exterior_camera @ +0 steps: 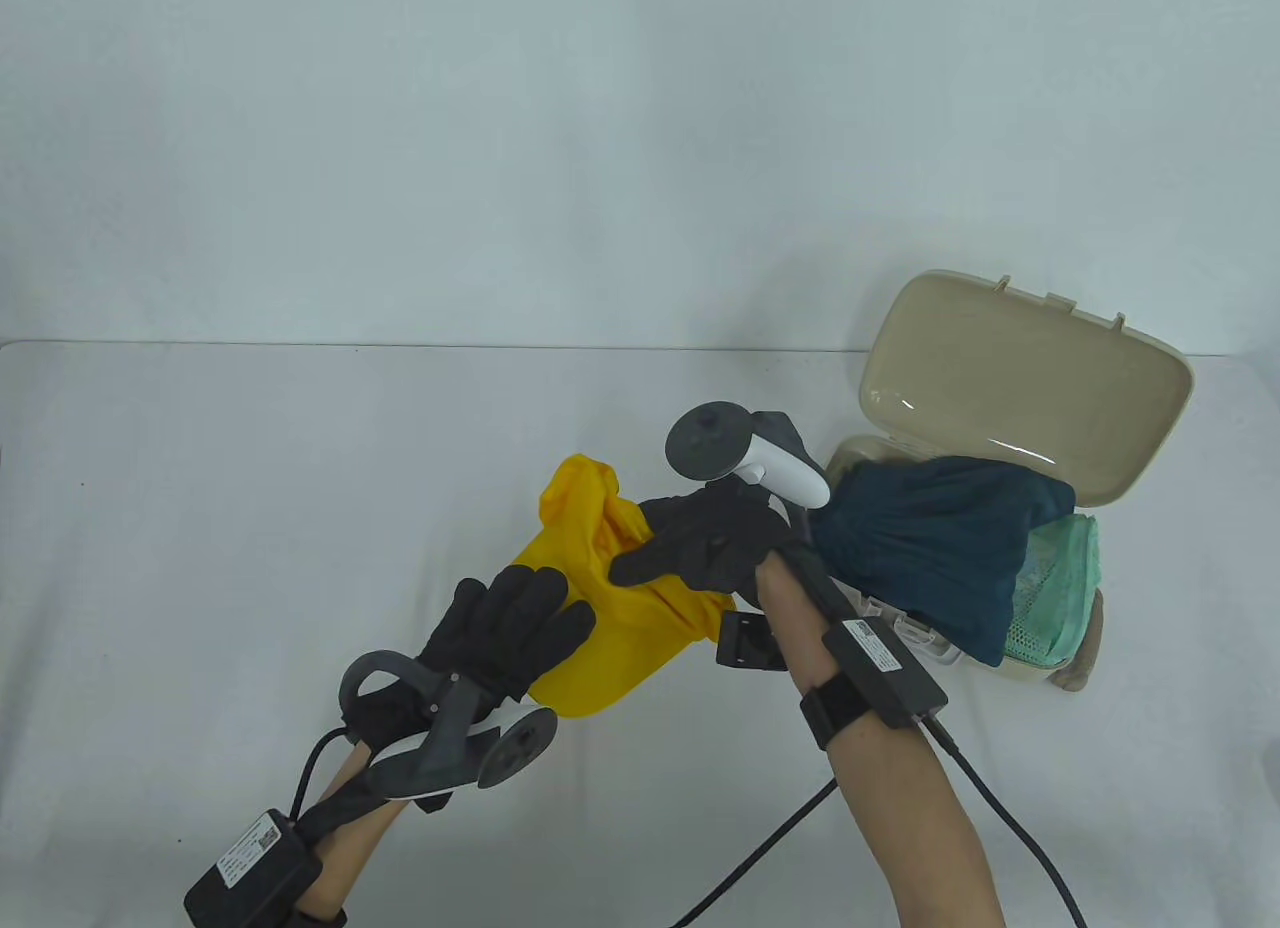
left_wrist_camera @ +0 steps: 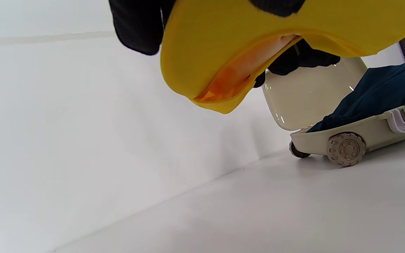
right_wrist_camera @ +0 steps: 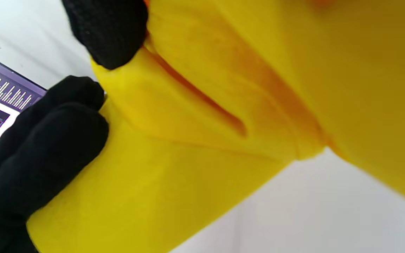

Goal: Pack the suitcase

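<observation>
Bright yellow fabric garment (exterior_camera: 610, 608): lifted above white table (exterior_camera: 200, 528), left of suitcase | Right hand (exterior_camera: 705, 543): fingers clamped on garment's upper folds | Left hand (exterior_camera: 505, 623): fingers extended, gripping lower edge | Small beige hard-shell suitcase (exterior_camera: 1030, 388): lid open, at table right, holding dark teal cloth (exterior_camera: 930, 538) and green mesh pouch (exterior_camera: 1060, 588).

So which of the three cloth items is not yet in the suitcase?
The yellow cloth: both hands hold it above the table, left of the suitcase. The dark blue cloth and green mesh item already lie in the suitcase.
</observation>
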Tool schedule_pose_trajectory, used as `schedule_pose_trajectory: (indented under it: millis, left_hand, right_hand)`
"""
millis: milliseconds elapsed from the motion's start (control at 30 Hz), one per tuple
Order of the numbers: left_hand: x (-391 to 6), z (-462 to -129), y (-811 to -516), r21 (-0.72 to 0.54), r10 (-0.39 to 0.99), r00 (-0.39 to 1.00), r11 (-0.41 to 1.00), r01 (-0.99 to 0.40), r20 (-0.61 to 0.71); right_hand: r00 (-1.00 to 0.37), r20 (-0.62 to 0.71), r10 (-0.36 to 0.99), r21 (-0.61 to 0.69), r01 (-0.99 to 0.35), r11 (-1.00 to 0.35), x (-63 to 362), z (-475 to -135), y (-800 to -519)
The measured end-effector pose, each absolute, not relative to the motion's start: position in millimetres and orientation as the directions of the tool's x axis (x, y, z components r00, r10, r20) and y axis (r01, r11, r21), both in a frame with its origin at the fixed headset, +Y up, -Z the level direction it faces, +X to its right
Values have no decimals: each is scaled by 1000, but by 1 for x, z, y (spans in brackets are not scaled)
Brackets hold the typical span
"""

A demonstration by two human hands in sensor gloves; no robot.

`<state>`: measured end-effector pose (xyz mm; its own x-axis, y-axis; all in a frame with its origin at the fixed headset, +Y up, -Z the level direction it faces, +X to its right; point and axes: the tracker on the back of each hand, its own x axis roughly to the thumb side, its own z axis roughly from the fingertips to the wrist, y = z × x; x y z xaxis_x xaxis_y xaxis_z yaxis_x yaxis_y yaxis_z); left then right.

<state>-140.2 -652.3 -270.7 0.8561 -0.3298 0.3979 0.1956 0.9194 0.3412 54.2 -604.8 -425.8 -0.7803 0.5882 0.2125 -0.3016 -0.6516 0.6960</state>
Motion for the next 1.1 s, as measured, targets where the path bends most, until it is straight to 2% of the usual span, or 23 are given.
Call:
schedule_pose_trajectory:
  millis: [200,300,367,467,533,567,633,667,733,800,867,933,1100]
  left_hand:
    - [-147,-273,-643,295,-270,867,943,152,418]
    - [-162,-273,-630,253,-135,892,967,24,431]
    - [-176,-276,-622,204,44,905,969,-142,422]
    - [-195,-286,-623,101,397,860,889,-448,320]
    - [-205,-296,-634,-14,614,758,779,-627,218]
    - [-209,-302,-643,-92,717,677,694,-714,166]
    - [-216,-310,-660,-165,868,496,494,-854,30]
    - [-217,-312,-664,-176,895,446,439,-881,-2]
    - [-219,-316,-677,-227,964,237,205,-952,-121]
    - [-218,-316,-684,-259,979,95,47,-965,-179]
    - [-219,-316,-687,-255,980,23,-29,-967,-197]
    - [-225,-317,-689,-232,978,-13,-63,-971,-210]
    - [-241,-320,-687,-166,982,25,-6,-986,-186]
  right_hand:
    - [-787,176,592,613,-382,-691,64,-430,-598]
    - [-782,125,610,549,-458,-700,77,-434,-592]
    - [-773,105,625,513,-496,-700,84,-433,-590]
    - [-758,99,645,477,-532,-699,89,-430,-590]
    - [-754,99,649,450,-548,-705,90,-426,-591]
    - [-747,96,658,431,-564,-704,89,-423,-592]
    - [-726,110,679,421,-585,-693,85,-416,-594]
    - [-719,117,685,416,-590,-691,82,-413,-594]
    - [-710,148,689,400,-594,-698,75,-404,-595]
    - [-708,172,685,394,-588,-707,68,-398,-596]
    - [-705,181,685,408,-580,-705,64,-394,-597]
    - [-700,188,689,430,-572,-698,63,-392,-596]
    - [-730,181,659,415,-551,-724,75,-397,-584]
